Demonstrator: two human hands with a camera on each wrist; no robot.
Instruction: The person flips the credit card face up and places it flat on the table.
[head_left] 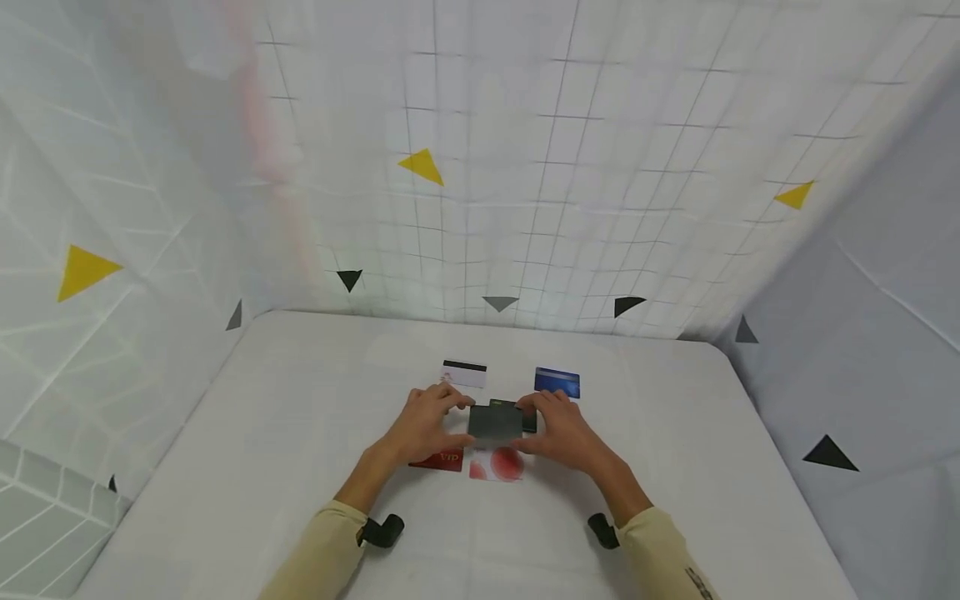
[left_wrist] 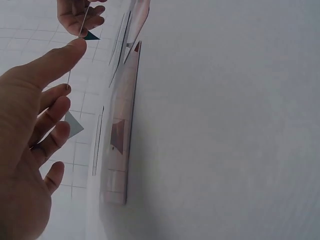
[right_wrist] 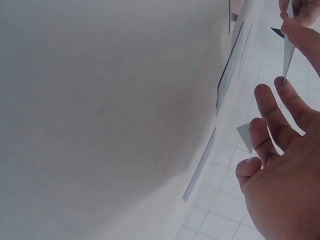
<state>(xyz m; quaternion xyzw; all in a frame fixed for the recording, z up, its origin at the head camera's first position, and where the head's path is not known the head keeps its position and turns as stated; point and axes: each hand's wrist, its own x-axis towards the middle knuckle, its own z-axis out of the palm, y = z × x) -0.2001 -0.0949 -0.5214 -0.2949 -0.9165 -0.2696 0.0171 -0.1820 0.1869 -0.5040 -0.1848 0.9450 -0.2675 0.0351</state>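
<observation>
A dark grey card point(head_left: 495, 423) is raised over the table between two hands. My left hand point(head_left: 429, 423) pinches its left edge between thumb and fingers, and my right hand point(head_left: 561, 432) pinches the right edge the same way. In the right wrist view the card point(right_wrist: 288, 55) shows as a thin, nearly edge-on sliver between thumb and index finger. A black card point(head_left: 529, 420) lies partly hidden behind it. Nearer to me are a red card marked VIP point(head_left: 448, 460) and a white card with red circles point(head_left: 497, 468), its upper edge right below the held card.
Farther back on the white table point(head_left: 315, 392) lie a white card with a black stripe point(head_left: 465, 375) and a blue card point(head_left: 557, 382). White sheeting with grid lines point(head_left: 510, 192) and coloured triangles surrounds the table. Dark wrist cameras point(head_left: 384, 531) sit at both cuffs.
</observation>
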